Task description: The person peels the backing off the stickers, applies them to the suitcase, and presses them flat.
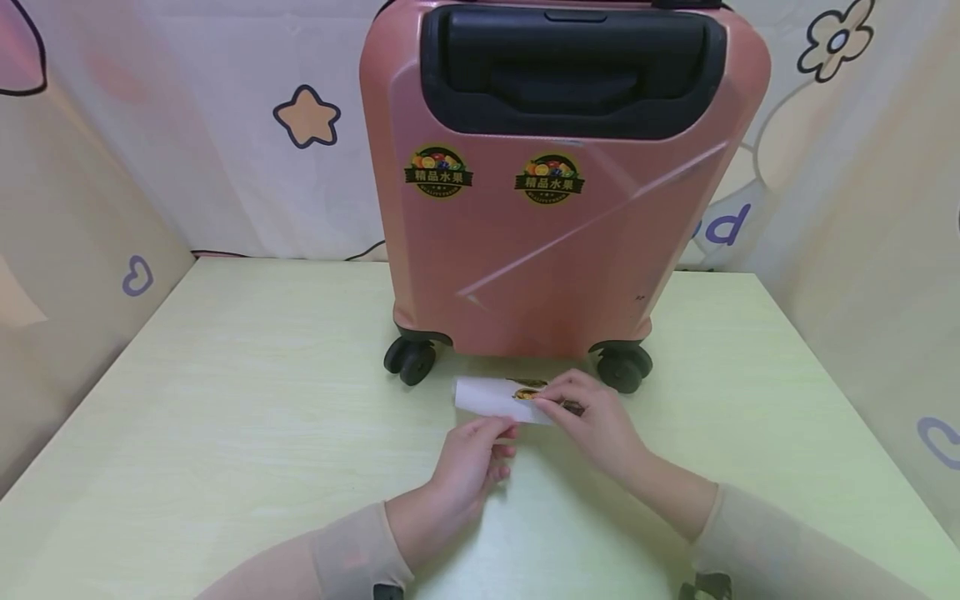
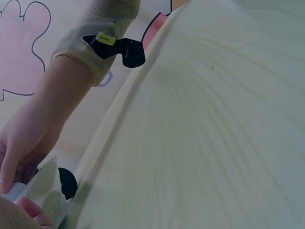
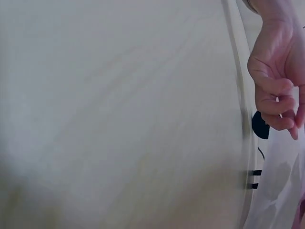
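Observation:
A white sticker sheet (image 1: 487, 396), curved at its left end, is held up in front of the suitcase. My left hand (image 1: 468, 462) pinches its near edge between thumb and forefinger. On the sheet's right part, my right hand (image 1: 596, 421) pinches a dark-and-gold sticker (image 1: 525, 394), its fingers covering part of it. The sheet's pale underside (image 2: 42, 183) shows in the left wrist view, and the sheet (image 3: 281, 179) hangs below the left hand in the right wrist view. Two round fruit stickers (image 1: 438, 172) are on the pink suitcase (image 1: 525, 258), side by side.
The suitcase stands upright on black wheels (image 1: 411, 360) at the back of the pale table (image 1: 247, 400). Its black handle recess (image 1: 573, 75) faces me. A printed curtain (image 1: 225, 167) hangs behind and along both sides.

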Available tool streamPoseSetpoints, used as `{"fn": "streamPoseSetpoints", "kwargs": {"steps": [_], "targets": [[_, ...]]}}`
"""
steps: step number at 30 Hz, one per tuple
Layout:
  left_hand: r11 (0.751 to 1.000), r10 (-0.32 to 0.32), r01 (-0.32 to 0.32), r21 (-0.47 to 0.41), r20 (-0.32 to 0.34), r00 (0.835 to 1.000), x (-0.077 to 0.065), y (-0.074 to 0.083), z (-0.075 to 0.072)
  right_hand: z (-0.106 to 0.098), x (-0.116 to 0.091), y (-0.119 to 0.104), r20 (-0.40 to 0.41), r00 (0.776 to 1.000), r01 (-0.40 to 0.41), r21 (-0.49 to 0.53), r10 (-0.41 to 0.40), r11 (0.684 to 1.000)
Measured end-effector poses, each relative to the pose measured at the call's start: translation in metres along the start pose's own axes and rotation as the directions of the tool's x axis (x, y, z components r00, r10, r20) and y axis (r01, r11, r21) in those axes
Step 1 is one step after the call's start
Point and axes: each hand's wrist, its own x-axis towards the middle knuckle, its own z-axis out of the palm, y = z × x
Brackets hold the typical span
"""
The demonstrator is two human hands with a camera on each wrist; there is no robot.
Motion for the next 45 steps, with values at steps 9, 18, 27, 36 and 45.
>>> {"fn": "streamPoseSetpoints", "kwargs": {"steps": [9,18,27,36,45], "targets": [[0.999,-0.047,0.047,-0.013,-0.006,0.999,-0.001,0.000,-0.001,-0.009,0.008,0.000,-0.110,0.991,0.077,0.002,-0.077,0.997],[0.996,-0.071,0.072,-0.052,0.028,0.997,-0.003,-0.001,-0.004,-0.019,0.015,-0.006,-0.194,0.973,0.123,-0.013,-0.123,0.992],[0.991,-0.125,0.128,-0.044,0.068,0.990,-0.004,-0.006,-0.007,-0.030,0.018,-0.042,-0.208,0.972,0.108,-0.011,-0.108,0.994],[0.982,-0.189,0.184,0.041,0.178,0.966,-0.011,0.000,-0.010,-0.026,0.014,-0.036,-0.180,0.974,0.142,0.007,-0.138,0.990],[0.996,-0.084,0.085,0.006,0.188,0.979,-0.015,0.042,-0.010,-0.016,0.019,-0.007,-0.172,0.883,0.426,-0.099,-0.437,0.899]]}}
